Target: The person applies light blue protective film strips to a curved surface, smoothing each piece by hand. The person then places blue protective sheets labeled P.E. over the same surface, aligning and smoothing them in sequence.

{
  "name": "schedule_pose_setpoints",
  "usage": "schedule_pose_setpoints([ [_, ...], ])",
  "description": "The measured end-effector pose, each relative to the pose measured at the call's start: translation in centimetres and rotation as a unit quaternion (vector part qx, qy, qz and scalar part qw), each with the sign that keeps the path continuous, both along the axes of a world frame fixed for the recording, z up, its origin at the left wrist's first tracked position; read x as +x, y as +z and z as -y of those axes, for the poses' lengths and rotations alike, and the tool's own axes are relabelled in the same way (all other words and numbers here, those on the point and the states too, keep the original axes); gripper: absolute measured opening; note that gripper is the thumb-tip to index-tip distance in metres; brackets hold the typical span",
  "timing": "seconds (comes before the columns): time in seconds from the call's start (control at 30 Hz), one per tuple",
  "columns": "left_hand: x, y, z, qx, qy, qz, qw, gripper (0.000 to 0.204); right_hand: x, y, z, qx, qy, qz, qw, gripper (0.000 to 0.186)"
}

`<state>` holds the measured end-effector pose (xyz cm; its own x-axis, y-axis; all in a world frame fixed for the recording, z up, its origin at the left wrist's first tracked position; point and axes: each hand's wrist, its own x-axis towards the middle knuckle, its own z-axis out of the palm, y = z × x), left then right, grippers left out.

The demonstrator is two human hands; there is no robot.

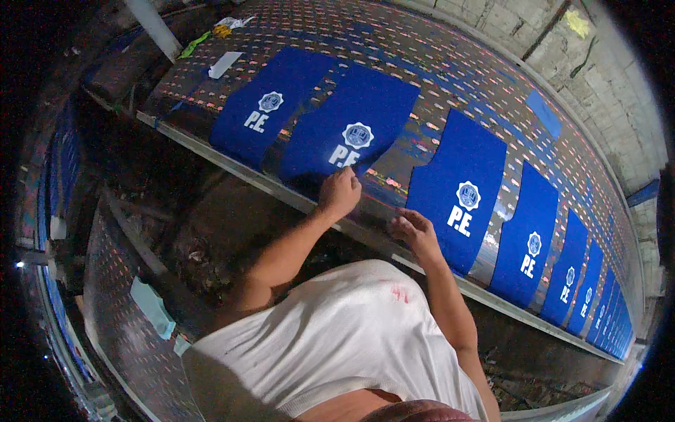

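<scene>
My left hand (341,191) is closed on the lower right part of a blue fabric piece (365,105) with a white crest and white lettering, second from the left along the long sloping table. My right hand (415,228) is held at the table's front edge with fingers loosely bent and apart, holding nothing visible, just left of a third blue piece (457,155) printed alike. A strip of speckled tabletop (387,179) shows between the two pieces. At the far left lies another printed blue piece (249,126).
More printed blue pieces (527,197) run in a row to the right. A white scrap (225,65) lies at upper left, near a metal post (155,28). A block wall (605,70) rises behind the table. A second table (123,330) with a pale cloth (151,306) is at lower left.
</scene>
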<state>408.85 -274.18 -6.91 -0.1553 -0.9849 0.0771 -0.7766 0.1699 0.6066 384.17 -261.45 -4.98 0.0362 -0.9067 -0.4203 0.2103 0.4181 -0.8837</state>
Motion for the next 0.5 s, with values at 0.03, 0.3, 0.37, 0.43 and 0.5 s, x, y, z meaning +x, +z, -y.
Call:
schedule_pose_setpoints([
  [0.03,0.4,-0.2,0.2,-0.006,0.014,-0.046,0.999,0.022,1.1,-0.3,1.8,0.014,0.003,0.03,0.999,0.047],
  [0.3,1.8,-2.5,0.7,-0.009,-0.026,-0.294,0.956,0.021,2.4,-8.8,20.1,0.052,0.054,0.262,0.962,0.05],
  [0.37,3.3,-0.2,-0.6,0.094,-0.086,-0.331,0.935,0.02,2.4,-8.0,24.0,0.063,0.098,0.4,0.909,0.041],
  [0.43,5.2,2.2,-2.8,0.125,-0.142,-0.35,0.918,0.02,6.9,-4.1,25.3,0.09,-0.049,0.267,0.958,0.035],
  [0.5,7.0,4.0,-4.9,0.067,-0.187,-0.356,0.913,0.016,8.0,-3.5,27.4,0.104,-0.119,0.162,0.974,0.03],
])
